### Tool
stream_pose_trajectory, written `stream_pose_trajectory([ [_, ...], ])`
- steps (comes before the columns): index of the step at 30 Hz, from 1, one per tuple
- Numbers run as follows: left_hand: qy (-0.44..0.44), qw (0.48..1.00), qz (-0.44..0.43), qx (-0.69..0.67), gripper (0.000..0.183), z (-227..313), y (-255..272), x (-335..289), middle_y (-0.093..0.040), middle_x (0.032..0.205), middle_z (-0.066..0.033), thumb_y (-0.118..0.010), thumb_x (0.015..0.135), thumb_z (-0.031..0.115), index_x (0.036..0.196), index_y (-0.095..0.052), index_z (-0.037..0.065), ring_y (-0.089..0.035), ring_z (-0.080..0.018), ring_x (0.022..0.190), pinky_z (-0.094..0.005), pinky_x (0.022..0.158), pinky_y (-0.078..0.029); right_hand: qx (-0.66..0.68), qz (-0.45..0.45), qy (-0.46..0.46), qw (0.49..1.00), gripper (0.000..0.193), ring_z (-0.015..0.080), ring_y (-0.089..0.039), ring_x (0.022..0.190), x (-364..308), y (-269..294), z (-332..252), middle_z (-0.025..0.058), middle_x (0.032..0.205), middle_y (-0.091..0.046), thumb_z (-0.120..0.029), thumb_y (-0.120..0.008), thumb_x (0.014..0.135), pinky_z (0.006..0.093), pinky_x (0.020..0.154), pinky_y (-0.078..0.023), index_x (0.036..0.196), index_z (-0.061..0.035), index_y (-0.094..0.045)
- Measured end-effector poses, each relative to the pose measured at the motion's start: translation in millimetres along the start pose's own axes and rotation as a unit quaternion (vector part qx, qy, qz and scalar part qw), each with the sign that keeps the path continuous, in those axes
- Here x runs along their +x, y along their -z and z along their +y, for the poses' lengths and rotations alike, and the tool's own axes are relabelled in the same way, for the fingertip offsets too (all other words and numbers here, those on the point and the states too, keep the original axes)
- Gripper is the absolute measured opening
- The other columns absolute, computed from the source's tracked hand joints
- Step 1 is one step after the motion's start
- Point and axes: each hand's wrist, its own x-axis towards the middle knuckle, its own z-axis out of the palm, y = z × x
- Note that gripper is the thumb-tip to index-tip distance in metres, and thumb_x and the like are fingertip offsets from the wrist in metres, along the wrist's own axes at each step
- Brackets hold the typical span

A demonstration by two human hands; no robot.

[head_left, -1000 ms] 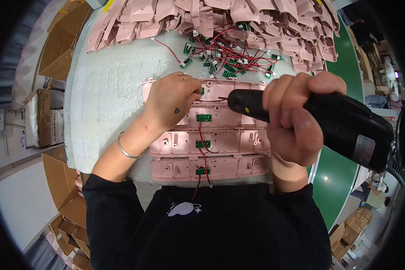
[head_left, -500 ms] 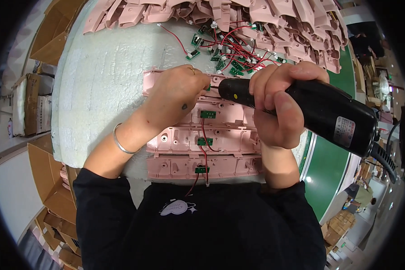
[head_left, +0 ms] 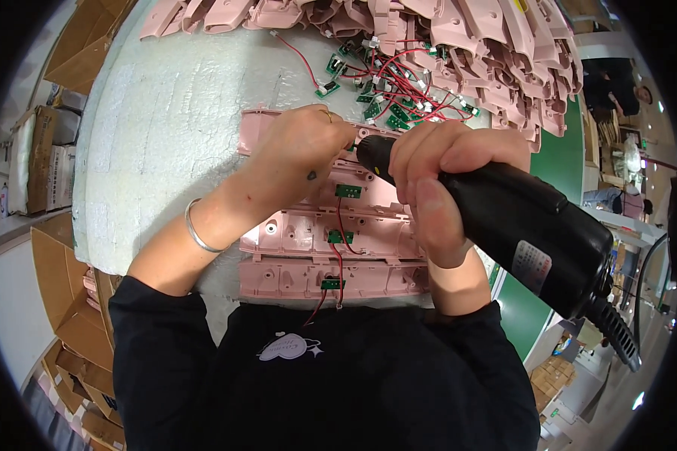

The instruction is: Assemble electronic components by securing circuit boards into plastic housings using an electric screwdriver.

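Note:
My right hand [head_left: 447, 169] is wrapped round a black electric screwdriver [head_left: 530, 225], its nose pointing left at the farthest of several pink plastic housings [head_left: 259, 131]. My left hand [head_left: 308, 143] has its fingers pinched together over that same housing, right by the screwdriver's nose. A green circuit board [head_left: 351, 147] shows only in part beside those fingertips; whatever they pinch is hidden. Nearer to me, the other housings lie in a row, each with a small green circuit board [head_left: 347, 191] at its middle. Red and black wires [head_left: 341, 263] trail from these boards.
Beyond my hands lies a tangled pile of green boards with red wires [head_left: 399, 86]. Pink housings [head_left: 474, 37] are heaped along the far side. White foam sheeting [head_left: 158, 135] covers the work surface, a green tabletop [head_left: 538, 293] lies right, and cardboard boxes [head_left: 45, 286] stand left.
The screwdriver has tilted, its rear end swinging toward me and its nose shifting slightly left. My left hand stays pinched at the far housing. The whole view has shifted a little.

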Motion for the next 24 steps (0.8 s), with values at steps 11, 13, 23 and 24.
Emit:
stream_pose_trajectory([
  [11, 0.08, 0.995, -0.055, 0.031, 0.006, 11.1, 7.5, 5.1, -0.064, 0.078, -0.0142, -0.067, 0.072, 0.002, 0.077, -0.063, 0.0, -0.061, -0.0325, 0.076, -0.0407, 0.07, -0.048, -0.006, 0.132, -0.049, 0.99, 0.036, 0.0169, -0.049, 0.052, -9.6, 41.8, -54.2, 0.0046, 0.07, -0.05, -0.009, -0.053, 0.079, 0.0372, 0.056, -0.044, 0.115, -0.0079, -0.048],
  [13, 0.083, 0.995, -0.047, 0.028, 0.01, 14.0, 14.7, 4.2, -0.066, 0.081, -0.0141, -0.069, 0.072, 0.001, 0.081, -0.065, -0.001, -0.063, -0.0311, 0.076, -0.0367, 0.07, -0.049, -0.035, 0.191, -0.04, 0.98, 0.04, 0.0157, -0.046, 0.054, -25.8, 60.5, -84.0, 0.0031, 0.07, -0.047, -0.013, -0.051, 0.082, 0.0348, 0.062, -0.044, 0.121, -0.007, -0.049],
  [23, 0.046, 0.992, -0.106, 0.044, 0.017, 31.6, 18.5, 14.3, -0.067, 0.098, -0.0146, -0.067, 0.079, 0.0, 0.095, -0.066, -0.003, -0.064, -0.0277, 0.083, -0.0323, 0.073, -0.051, -0.155, 0.42, -0.073, 0.891, 0.031, 0.0149, -0.045, 0.049, -128.8, 113.0, -126.4, 0.0067, 0.064, -0.048, -0.003, -0.056, 0.077, 0.032, 0.052, -0.044, 0.105, 0.002, -0.045],
  [24, 0.055, 0.993, -0.097, 0.029, 0.017, 35.0, 18.6, 14.4, -0.067, 0.099, -0.0143, -0.067, 0.079, 0.0, 0.096, -0.066, -0.003, -0.064, -0.0272, 0.085, -0.0323, 0.073, -0.052, -0.153, 0.421, -0.071, 0.892, 0.031, 0.0149, -0.045, 0.049, -131.5, 115.1, -126.1, 0.0067, 0.064, -0.048, -0.003, -0.056, 0.077, 0.032, 0.052, -0.044, 0.105, 0.002, -0.045],
])
